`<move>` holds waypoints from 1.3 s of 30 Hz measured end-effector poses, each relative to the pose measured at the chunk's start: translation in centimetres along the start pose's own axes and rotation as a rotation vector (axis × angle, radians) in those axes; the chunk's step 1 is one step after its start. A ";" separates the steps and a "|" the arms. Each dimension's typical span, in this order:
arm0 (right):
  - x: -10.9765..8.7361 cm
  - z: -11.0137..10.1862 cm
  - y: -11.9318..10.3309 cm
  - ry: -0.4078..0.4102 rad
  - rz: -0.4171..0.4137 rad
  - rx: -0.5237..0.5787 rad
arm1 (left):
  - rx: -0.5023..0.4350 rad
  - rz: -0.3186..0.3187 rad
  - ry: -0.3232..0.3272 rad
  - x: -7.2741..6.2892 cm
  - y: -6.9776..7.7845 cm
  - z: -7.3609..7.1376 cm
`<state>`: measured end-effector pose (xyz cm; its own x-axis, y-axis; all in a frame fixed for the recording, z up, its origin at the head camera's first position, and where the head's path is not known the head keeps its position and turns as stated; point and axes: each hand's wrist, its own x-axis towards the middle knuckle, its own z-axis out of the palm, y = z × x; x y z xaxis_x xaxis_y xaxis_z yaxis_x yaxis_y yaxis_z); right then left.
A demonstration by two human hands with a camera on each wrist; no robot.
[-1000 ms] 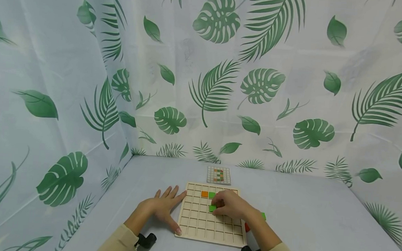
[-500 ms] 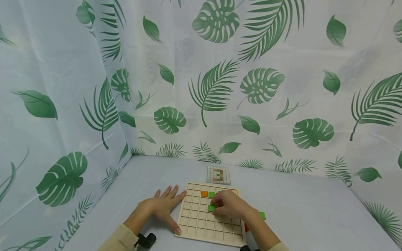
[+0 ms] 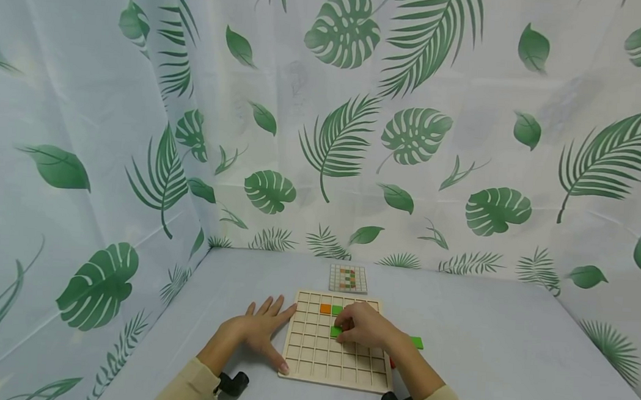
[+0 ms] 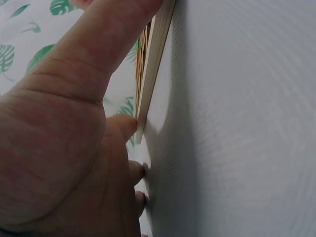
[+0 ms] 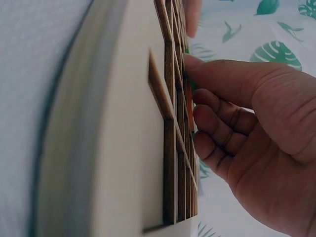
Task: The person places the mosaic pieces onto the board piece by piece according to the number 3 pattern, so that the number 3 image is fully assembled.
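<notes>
My right hand (image 3: 365, 326) pinches a green square tile (image 3: 335, 332) over the upper middle of a pale wooden grid board (image 3: 316, 360). In the right wrist view the thumb and fingers of the right hand (image 5: 261, 128) meet at the board's surface (image 5: 131, 148), and the tile is mostly hidden. My left hand (image 3: 254, 332) lies spread at the board's left side, its thumb on the near left corner and its index fingertip at the left edge. An orange tile (image 3: 325, 308) and another green tile (image 3: 337, 310) sit side by side in an upper row.
Behind the board lies a small card (image 3: 349, 278) printed with a grid of coloured squares. Right of the board, partly behind the right forearm, are a loose green tile (image 3: 417, 342) and a red tile (image 3: 392, 363). Leaf-patterned cloth walls (image 3: 318, 242) rise behind the table.
The right hand and the green tile in its fingers have shifted very slightly to the left. The left hand stays in place on the board's edge.
</notes>
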<state>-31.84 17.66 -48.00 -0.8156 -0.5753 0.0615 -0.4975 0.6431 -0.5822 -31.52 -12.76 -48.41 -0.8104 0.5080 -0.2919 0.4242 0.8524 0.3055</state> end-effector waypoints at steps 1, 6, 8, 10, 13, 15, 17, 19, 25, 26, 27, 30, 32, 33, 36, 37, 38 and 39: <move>0.0 0.0 0.0 -0.002 0.001 -0.002 | 0.000 0.000 0.000 0.0 0.0 0.0; 0.0 0.0 0.1 -0.001 -0.008 0.000 | 0.005 0.000 0.001 0.0 0.0 0.0; 0.0 0.0 0.2 -0.002 -0.005 0.003 | 0.006 0.001 0.002 0.0 0.0 0.0; -0.1 0.0 0.2 -0.003 0.000 0.003 | 0.007 0.002 0.002 0.0 0.0 0.1; 0.0 0.0 0.2 -0.004 0.007 0.005 | 0.009 0.004 0.003 0.0 0.0 0.0; 0.0 0.0 0.2 -0.005 0.008 0.007 | 0.010 0.004 0.003 0.0 0.0 0.0; -0.1 -0.1 0.2 -0.006 0.009 0.008 | 0.012 0.006 0.003 -0.1 0.0 0.0; -0.1 -0.2 0.1 -0.004 0.016 0.005 | 0.015 0.007 0.005 -0.1 -0.1 0.0; -0.5 -1.0 0.3 0.048 0.052 -0.017 | 0.018 0.009 0.007 -0.1 -0.1 0.0; -0.6 -1.1 0.4 0.062 0.054 -0.027 | 0.015 0.008 0.005 -0.1 0.0 -0.1; -0.7 -1.3 0.4 0.077 0.053 -0.030 | 0.013 0.008 0.005 -0.1 0.0 -0.1; -0.9 -1.9 0.8 0.122 0.048 -0.044 | 0.007 0.004 0.003 -0.1 0.0 0.0; -1.1 -2.3 0.9 0.150 0.052 -0.045 | 0.006 0.002 0.001 -0.1 0.0 0.0; -1.2 -2.5 1.0 0.159 0.057 -0.040 | 0.007 0.002 0.001 -0.1 0.0 0.0; -1.5 -3.0 1.2 0.183 0.087 -0.029 | 0.007 0.002 0.003 -0.1 -0.1 0.0; -1.6 -3.1 1.2 0.190 0.100 -0.017 | 0.007 0.002 0.003 -0.1 -0.1 0.0; -1.7 -3.3 1.3 0.196 0.109 -0.011 | 0.007 0.003 0.004 -0.1 -0.1 0.0; -1.8 -3.4 1.4 0.201 0.117 -0.009 | 0.008 0.004 0.004 -0.1 -0.1 0.0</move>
<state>-32.08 21.30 -46.15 -0.9100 -0.3846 0.1547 -0.3976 0.7045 -0.5879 -31.49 -12.89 -48.41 -0.8102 0.5112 -0.2868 0.4308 0.8511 0.2999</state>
